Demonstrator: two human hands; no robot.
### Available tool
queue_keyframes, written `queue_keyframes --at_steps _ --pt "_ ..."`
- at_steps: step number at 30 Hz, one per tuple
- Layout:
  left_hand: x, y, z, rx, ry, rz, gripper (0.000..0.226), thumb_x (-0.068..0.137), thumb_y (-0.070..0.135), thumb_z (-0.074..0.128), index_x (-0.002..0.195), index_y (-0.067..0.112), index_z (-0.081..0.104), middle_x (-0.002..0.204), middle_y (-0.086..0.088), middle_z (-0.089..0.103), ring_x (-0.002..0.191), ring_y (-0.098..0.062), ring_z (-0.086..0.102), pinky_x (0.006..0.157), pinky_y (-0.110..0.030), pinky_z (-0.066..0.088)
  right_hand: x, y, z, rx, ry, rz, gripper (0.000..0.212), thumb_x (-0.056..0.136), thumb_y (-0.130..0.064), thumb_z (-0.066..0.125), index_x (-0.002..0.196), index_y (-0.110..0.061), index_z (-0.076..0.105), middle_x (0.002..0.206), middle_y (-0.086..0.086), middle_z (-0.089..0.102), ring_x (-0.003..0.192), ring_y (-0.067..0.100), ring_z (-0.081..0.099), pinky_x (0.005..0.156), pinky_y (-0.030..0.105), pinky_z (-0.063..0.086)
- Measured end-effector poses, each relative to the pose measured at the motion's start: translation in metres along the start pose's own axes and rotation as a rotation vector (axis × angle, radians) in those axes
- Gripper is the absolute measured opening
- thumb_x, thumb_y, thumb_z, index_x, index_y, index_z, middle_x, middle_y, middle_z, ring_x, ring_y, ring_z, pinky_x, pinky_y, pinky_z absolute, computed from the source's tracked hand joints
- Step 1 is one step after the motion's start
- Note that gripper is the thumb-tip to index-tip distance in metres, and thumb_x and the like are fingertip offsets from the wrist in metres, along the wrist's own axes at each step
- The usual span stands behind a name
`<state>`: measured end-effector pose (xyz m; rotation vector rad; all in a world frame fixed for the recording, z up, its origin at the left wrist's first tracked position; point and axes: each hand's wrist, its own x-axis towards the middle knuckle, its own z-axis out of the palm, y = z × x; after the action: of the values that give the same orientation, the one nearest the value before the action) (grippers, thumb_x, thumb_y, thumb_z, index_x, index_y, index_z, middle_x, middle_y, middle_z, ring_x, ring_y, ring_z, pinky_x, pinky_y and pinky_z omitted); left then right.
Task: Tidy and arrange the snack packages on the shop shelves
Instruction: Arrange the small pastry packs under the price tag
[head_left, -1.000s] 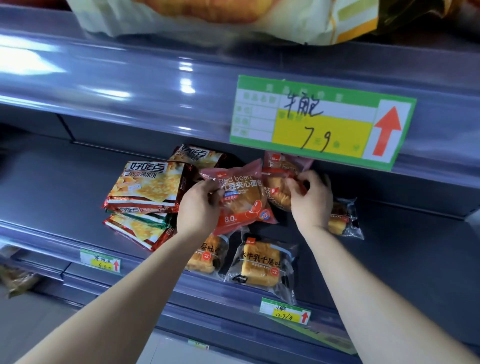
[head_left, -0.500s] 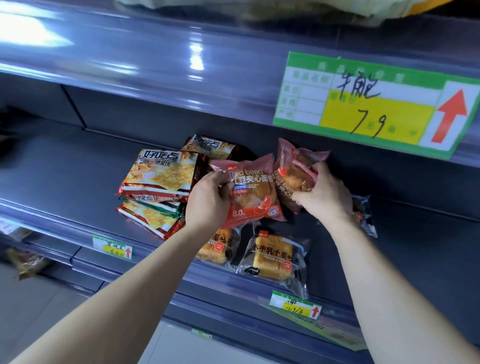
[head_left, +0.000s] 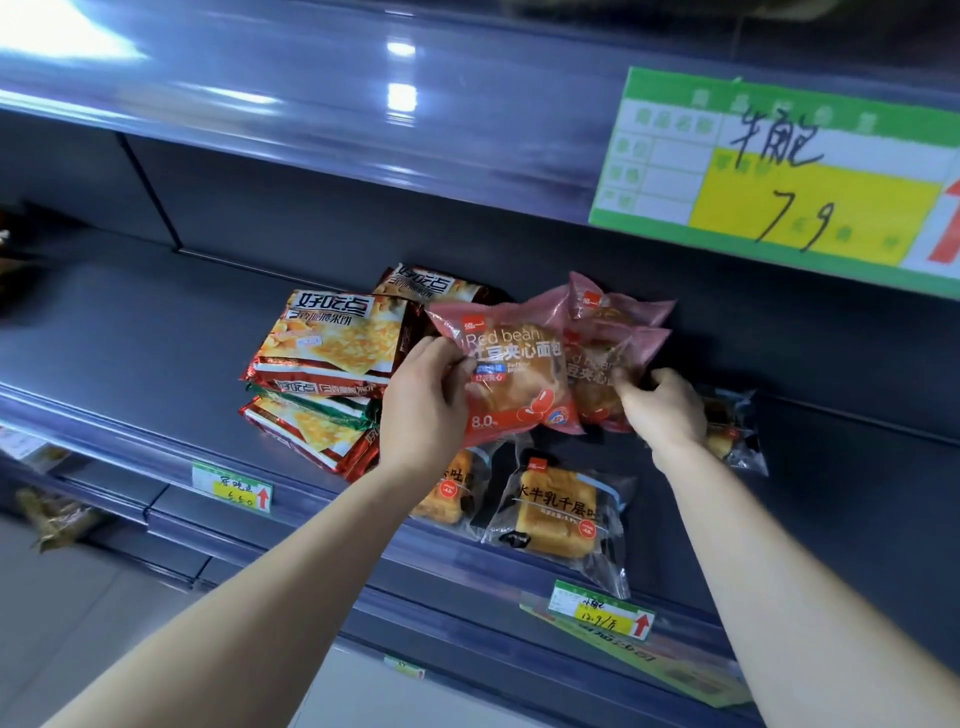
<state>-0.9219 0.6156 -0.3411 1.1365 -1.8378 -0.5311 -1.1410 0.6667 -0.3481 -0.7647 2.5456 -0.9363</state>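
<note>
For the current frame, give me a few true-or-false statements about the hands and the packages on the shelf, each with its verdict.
1. The left hand grips the front red bean bread package by its left edge. True.
2. The right hand is open and holds nothing. False: it pinches a second red bean bread package behind the first.
3. The cracker packs are stacked to the left of the bread in hand. True.
4. The large price tag reads 5.5. False: it reads 7.9.
</note>
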Motion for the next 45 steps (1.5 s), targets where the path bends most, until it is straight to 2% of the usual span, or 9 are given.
queue_keyframes --at_steps 5,8,13,16,19,24,30,39,45 --pt "-0.006 0.008 0.011 -0.066 -0.037 0.147 0.013 0.094 0.015 0.058 0.083 0.009 0.061 0.081 0.002 0.061 0.073 -0.012 0.053 0.062 -0.027 0.045 0.01 0.015 0.01 0.167 -0.092 0.032 0.025 0.071 -0.052 0.063 0.073 -0.027 0.059 0.087 0.005 0.072 0.077 0.03 0.07 0.073 0.046 0.059" --pt "-0.012 0.011 0.028 0.051 -0.042 0.173 0.013 0.093 0.018 0.06 0.083 0.011 0.065 0.08 0.005 0.064 0.076 -0.017 0.052 0.061 -0.034 0.045 0.009 0.012 0.005 0.397 -0.141 0.133 0.02 0.084 -0.041 0.065 0.094 -0.024 0.065 0.103 0.01 0.07 0.086 0.03 0.069 0.074 0.043 0.06" --pt "-0.009 0.018 0.052 -0.019 -0.072 0.005 0.013 0.094 0.015 0.059 0.09 0.006 0.069 0.085 -0.003 0.067 0.072 -0.011 0.053 0.063 -0.018 0.036 -0.015 0.014 -0.014 0.723 -0.355 0.186 0.083 0.074 -0.073 0.051 0.135 -0.015 0.049 0.119 0.012 0.061 0.111 0.03 0.06 0.093 0.041 0.05" --pt "-0.005 0.022 0.06 -0.006 -0.13 -0.015 0.013 0.092 0.015 0.061 0.097 0.007 0.071 0.093 -0.004 0.07 0.08 -0.015 0.06 0.068 -0.018 0.038 -0.028 0.026 -0.016 0.595 -0.441 0.022 0.09 0.059 -0.059 0.074 0.135 -0.021 0.047 0.135 0.004 0.056 0.12 0.021 0.055 0.103 0.042 0.042" --pt "-0.007 0.018 0.063 -0.001 -0.261 -0.007 0.019 0.09 0.019 0.064 0.106 0.011 0.07 0.103 -0.002 0.07 0.095 -0.018 0.062 0.077 -0.02 0.042 -0.031 0.036 -0.009 0.365 -0.399 -0.091 0.062 0.064 -0.025 0.087 0.115 -0.028 0.051 0.113 -0.006 0.063 0.106 0.014 0.058 0.09 0.028 0.043" --pt "-0.004 0.007 0.056 0.31 -0.307 0.002 0.033 0.09 0.02 0.055 0.122 0.021 0.063 0.123 -0.003 0.06 0.113 -0.026 0.047 0.091 -0.034 0.04 -0.027 0.038 -0.004 0.251 -0.291 -0.189 0.066 0.068 -0.031 0.085 0.121 -0.029 0.045 0.114 -0.009 0.059 0.105 0.012 0.055 0.094 0.031 0.043" --pt "0.004 0.001 0.053 0.55 -0.505 -0.372 0.07 0.09 0.026 0.056 0.147 0.013 0.017 0.15 -0.019 0.022 0.128 -0.041 0.038 0.1 -0.045 0.037 -0.029 0.039 -0.007 0.19 -0.375 -0.214 0.071 0.075 -0.035 0.08 0.132 -0.027 0.038 0.117 -0.012 0.053 0.107 0.009 0.05 0.093 0.027 0.038" --pt "0.012 0.002 0.038 0.115 -0.159 -0.479 0.025 0.084 0.011 0.068 0.108 0.008 0.06 0.101 -0.005 0.063 0.093 -0.024 0.06 0.073 -0.027 0.042 -0.026 0.034 -0.006 0.164 -0.366 -0.189 0.067 0.074 -0.035 0.08 0.128 -0.029 0.04 0.113 -0.013 0.053 0.105 0.011 0.051 0.092 0.029 0.039" --pt "-0.007 0.014 0.034 -0.198 0.064 -0.483 0.019 0.093 0.007 0.057 0.081 0.015 0.044 0.081 0.001 0.052 0.072 -0.012 0.051 0.06 -0.016 0.041 -0.018 0.033 -0.006 0.117 -0.409 -0.141 0.069 0.071 -0.037 0.082 0.126 -0.03 0.042 0.12 -0.008 0.058 0.111 0.016 0.055 0.101 0.038 0.044"
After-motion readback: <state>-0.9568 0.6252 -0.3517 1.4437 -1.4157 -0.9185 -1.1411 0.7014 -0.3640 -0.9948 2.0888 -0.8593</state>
